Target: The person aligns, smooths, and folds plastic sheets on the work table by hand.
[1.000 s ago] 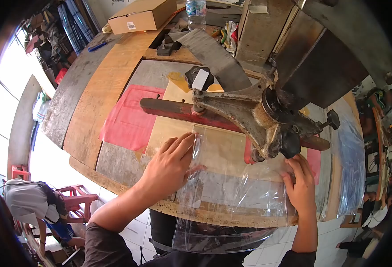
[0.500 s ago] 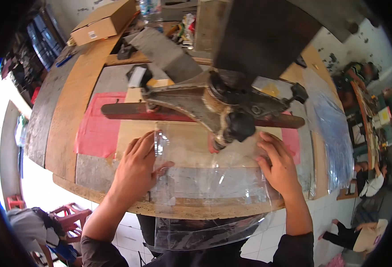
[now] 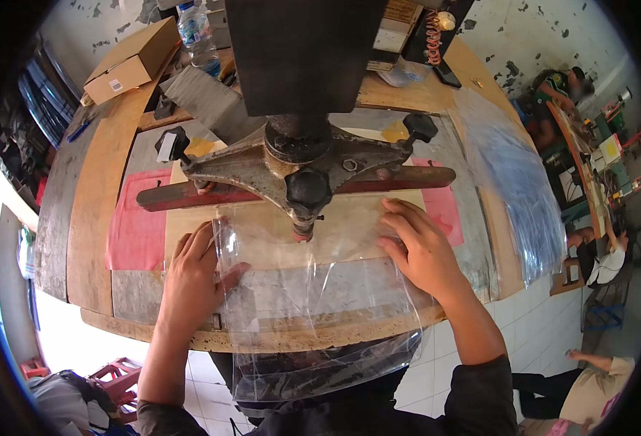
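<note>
A clear plastic sheet or bag [image 3: 320,298] lies on the table under the front of a heavy metal press [image 3: 226,163], its near end hanging over the table edge. My left hand [image 3: 190,276] rests at the sheet's left edge, fingertips at its upper corner and thumb spread out over the plastic. On the right side, my right hand [image 3: 422,247] lies with fingers apart on the sheet's edge. Both hands are open. Just beyond the fingertips runs the press's long reddish bar [image 3: 393,182], above a pale yellowish sheet [image 3: 262,254]. Whether the plastic's far edge reaches beneath the bar is hard to make out.
Pink cloth [image 3: 135,232] shows at the left of the bar. A pile of clear plastic [image 3: 520,211] covers the table's right side. Behind stand a cardboard box [image 3: 131,62] and a water bottle [image 3: 197,36]. Other people sit or lie farther off at the right.
The camera view has shifted, so the press and both hands appear farther left. My hands keep nearly the same place at the plastic's two sides; the right fingers are slightly nearer the bar.
</note>
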A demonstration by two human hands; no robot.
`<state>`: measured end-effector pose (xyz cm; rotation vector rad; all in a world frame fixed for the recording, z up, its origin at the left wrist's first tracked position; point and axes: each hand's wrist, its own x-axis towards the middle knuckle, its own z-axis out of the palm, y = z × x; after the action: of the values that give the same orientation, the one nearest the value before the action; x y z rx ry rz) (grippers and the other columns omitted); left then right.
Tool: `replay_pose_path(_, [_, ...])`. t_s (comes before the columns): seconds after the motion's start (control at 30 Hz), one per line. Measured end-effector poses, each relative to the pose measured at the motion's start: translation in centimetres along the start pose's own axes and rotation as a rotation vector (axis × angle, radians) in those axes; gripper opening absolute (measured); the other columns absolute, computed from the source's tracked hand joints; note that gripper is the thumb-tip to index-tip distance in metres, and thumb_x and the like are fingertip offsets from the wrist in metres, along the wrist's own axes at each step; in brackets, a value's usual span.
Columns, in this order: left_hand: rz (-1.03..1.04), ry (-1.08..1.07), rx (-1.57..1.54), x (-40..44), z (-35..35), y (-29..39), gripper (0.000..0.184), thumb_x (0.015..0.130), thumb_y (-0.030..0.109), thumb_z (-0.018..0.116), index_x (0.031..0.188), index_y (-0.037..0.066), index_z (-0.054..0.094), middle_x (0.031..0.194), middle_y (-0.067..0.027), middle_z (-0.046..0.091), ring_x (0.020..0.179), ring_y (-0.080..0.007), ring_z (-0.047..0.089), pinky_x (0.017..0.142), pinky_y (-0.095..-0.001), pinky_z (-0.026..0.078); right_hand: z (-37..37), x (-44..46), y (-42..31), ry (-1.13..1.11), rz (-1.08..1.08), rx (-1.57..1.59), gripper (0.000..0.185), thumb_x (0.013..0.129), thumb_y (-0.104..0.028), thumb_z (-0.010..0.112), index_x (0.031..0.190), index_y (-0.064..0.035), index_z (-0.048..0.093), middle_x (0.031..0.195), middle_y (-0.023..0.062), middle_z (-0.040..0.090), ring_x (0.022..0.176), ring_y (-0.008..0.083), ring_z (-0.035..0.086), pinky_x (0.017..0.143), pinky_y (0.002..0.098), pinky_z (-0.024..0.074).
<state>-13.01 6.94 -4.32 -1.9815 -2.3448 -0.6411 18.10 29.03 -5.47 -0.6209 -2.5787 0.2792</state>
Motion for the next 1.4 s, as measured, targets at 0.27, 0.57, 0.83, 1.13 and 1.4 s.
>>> replay_pose_path(0.27, [0.004, 0.013, 0.027, -0.6, 0.6, -0.7, 0.058, 0.088, 0.025, 0.084, 0.136, -0.003, 0.066, 0.143, -0.0191, 0.062, 0.126, -0.0439, 0.059, 0.108, -0.0498, 0.050, 0.2, -0.2, 0.0, 0.028, -0.012, 0.008, 0.033, 0.091, -0.017, 0.080, 0.117, -0.0018, 0.065, 0.134, 0.0179, 0.068, 0.125, 0.0394, 0.065, 0.101, 0.0482, 0.0562])
replay_pose_path(0.57, [0.036, 0.040, 0.044, -1.2, 0.5, -0.6, 0.056, 0.092, 0.023, 0.081, 0.138, -0.003, 0.064, 0.143, -0.0190, 0.064, 0.125, -0.0427, 0.062, 0.106, -0.0492, 0.052, 0.1, -0.3, -0.2, 0.062, -0.043, -0.019, 0.035, 0.091, -0.019, 0.081, 0.117, -0.0021, 0.065, 0.131, 0.0169, 0.070, 0.124, 0.0379, 0.066, 0.100, 0.0480, 0.0568])
replay_pose_path(0.83, [-0.037, 0.051, -0.143, -3.8, -0.8, 1.0, 0.034, 0.097, 0.010, 0.069, 0.128, -0.003, 0.069, 0.146, -0.0182, 0.064, 0.139, -0.0390, 0.057, 0.119, -0.0514, 0.042, -1.7, -1.2, -0.9, 0.054, -0.068, -0.091, 0.043, 0.092, -0.024, 0.080, 0.128, -0.0039, 0.068, 0.132, 0.0124, 0.070, 0.127, 0.0333, 0.063, 0.103, 0.0467, 0.0522])
replay_pose_path(1.13, [-0.109, 0.320, -0.168, -7.0, 0.2, 1.6, 0.028, 0.090, 0.001, 0.063, 0.115, 0.004, 0.075, 0.125, -0.0101, 0.074, 0.126, -0.0311, 0.066, 0.117, -0.0497, 0.042, -2.7, -7.3, -1.5, 0.245, 0.057, 0.104, 0.032, 0.093, -0.017, 0.078, 0.121, -0.0028, 0.074, 0.130, 0.0114, 0.073, 0.117, 0.0326, 0.067, 0.101, 0.0436, 0.0504])
replay_pose_path(1.4, [-0.105, 0.338, -0.193, -6.2, 0.2, 1.9, 0.023, 0.090, 0.004, 0.066, 0.112, 0.005, 0.075, 0.116, -0.0096, 0.075, 0.111, -0.0321, 0.067, 0.111, -0.0484, 0.044, -1.8, -7.8, -1.6, 0.429, 0.238, 0.079, 0.015, 0.095, -0.012, 0.074, 0.105, -0.0006, 0.076, 0.107, 0.0114, 0.077, 0.101, 0.0316, 0.071, 0.089, 0.0409, 0.0527])
